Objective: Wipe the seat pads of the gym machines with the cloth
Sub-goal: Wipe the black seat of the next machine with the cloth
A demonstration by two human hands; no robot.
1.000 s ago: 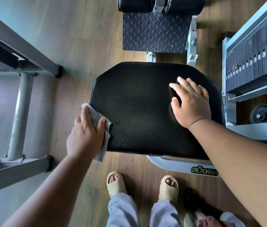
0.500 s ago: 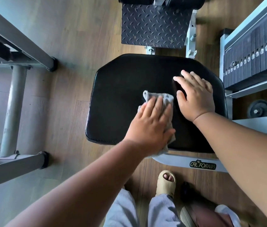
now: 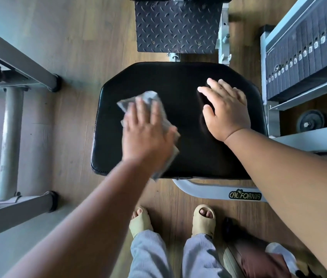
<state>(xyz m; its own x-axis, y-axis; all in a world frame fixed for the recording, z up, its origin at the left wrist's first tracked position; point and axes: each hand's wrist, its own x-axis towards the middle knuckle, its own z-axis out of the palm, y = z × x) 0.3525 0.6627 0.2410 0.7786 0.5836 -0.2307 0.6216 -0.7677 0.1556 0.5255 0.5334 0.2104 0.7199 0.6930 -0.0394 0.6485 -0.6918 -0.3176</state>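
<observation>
A black padded seat (image 3: 180,81) of a gym machine fills the middle of the view. My left hand (image 3: 146,133) lies flat on a grey cloth (image 3: 148,97) and presses it onto the left half of the pad; hand and cloth are blurred by motion. The cloth sticks out beyond my fingertips and under my wrist. My right hand (image 3: 226,109) rests flat on the right half of the pad, fingers straight and spread, holding nothing.
A checker-plate footrest (image 3: 176,27) lies beyond the seat. A weight stack (image 3: 307,55) and pulley wheel (image 3: 310,120) stand at the right. Grey frame tubes (image 3: 10,141) of another machine cross the left. My sandalled feet (image 3: 202,219) stand on the wooden floor below the white machine frame (image 3: 218,191).
My left hand swept the cloth from the seat's left edge to the middle, and has now slid back toward the left half. My right hand stayed pressed on the right side.
</observation>
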